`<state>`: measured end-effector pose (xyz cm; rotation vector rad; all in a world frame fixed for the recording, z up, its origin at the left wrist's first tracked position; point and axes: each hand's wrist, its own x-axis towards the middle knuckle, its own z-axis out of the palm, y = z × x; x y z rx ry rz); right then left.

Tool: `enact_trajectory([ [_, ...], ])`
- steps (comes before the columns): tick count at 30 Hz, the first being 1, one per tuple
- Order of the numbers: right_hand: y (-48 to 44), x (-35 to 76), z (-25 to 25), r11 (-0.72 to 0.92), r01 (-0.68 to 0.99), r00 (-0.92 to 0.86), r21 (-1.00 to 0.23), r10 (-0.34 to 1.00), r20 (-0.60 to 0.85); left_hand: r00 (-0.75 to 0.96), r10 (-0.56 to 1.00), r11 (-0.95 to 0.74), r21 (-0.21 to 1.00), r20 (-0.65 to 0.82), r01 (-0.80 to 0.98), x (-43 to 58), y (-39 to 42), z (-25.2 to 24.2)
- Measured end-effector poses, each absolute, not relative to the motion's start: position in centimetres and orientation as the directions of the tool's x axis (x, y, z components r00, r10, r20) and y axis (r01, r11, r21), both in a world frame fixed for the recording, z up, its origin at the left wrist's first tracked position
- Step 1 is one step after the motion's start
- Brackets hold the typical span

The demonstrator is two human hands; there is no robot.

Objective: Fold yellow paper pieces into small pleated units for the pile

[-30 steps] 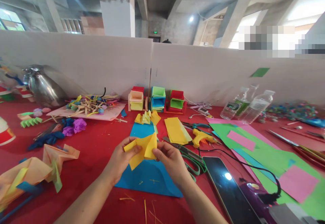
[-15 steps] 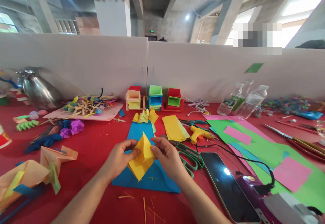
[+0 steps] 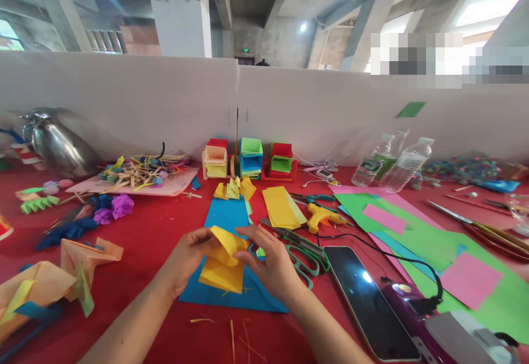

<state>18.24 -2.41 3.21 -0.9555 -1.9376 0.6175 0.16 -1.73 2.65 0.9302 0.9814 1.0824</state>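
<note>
Between my two hands is a partly folded sheet of yellow paper (image 3: 223, 277), its upper part bent over and its lower flap hanging flat. My left hand (image 3: 189, 254) is closed on the paper's left edge, with some fingertips hidden behind it. On the right edge, my right hand (image 3: 266, 254) pinches the paper between thumb and fingers. Beneath the hands lies a blue paper sheet (image 3: 194, 289) with thin yellow scraps on it. Small folded yellow pieces (image 3: 233, 189) rest at the far end of the blue paper.
Right of my hands lie a stack of yellow paper (image 3: 281, 207), green-handled scissors (image 3: 303, 267), a cutter knife (image 3: 300, 241), a yellow glue gun (image 3: 324, 217) and a phone (image 3: 370, 303). Small paper boxes (image 3: 251, 160) stand behind. Orange folded paper (image 3: 88, 259) lies left.
The yellow paper has gone from a pointed diamond shape to a more opened, bent-over form with a squared lower flap. Both hands stay on it. The view has shifted slightly.
</note>
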Motion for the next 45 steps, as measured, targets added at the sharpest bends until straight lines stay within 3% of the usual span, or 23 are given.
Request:
enact_trajectory([
  [5,-2.3,18.4,3.1,0.656,0.390,-0.426,-0.646,0.751,0.505,0.086,0.981,0.194,0.919,-0.175,-0.342,0.3,-1.6,2.4],
  [11,-2.0,18.4,2.7,0.585,0.386,-0.341,-0.713,0.809,0.479,0.047,0.994,0.106,0.969,-0.098,-0.225,0.7,-1.7,2.6],
  [20,-2.0,18.8,2.7,0.606,0.328,-0.412,-0.725,0.782,0.467,0.109,0.978,0.207,0.924,-0.181,-0.321,0.9,-2.1,2.4],
  [30,-1.8,18.9,2.9,0.630,0.395,-0.424,-0.668,0.771,0.475,0.204,0.957,0.261,0.925,-0.209,-0.278,0.3,-1.6,1.7],
  [35,-1.8,18.3,3.0,0.470,0.444,-0.295,-0.763,0.881,0.370,0.196,0.964,0.227,0.944,-0.183,-0.239,0.6,-1.7,1.8],
  [40,-1.4,18.0,2.6,0.198,0.196,-0.248,-0.961,0.958,0.147,0.149,0.987,0.083,0.988,-0.064,-0.126,0.8,-2.0,1.8],
  [45,-1.1,18.1,2.5,0.037,0.004,-0.229,-0.999,0.973,0.036,0.143,0.989,-0.034,0.999,0.036,-0.021,1.0,-2.4,1.9],
])
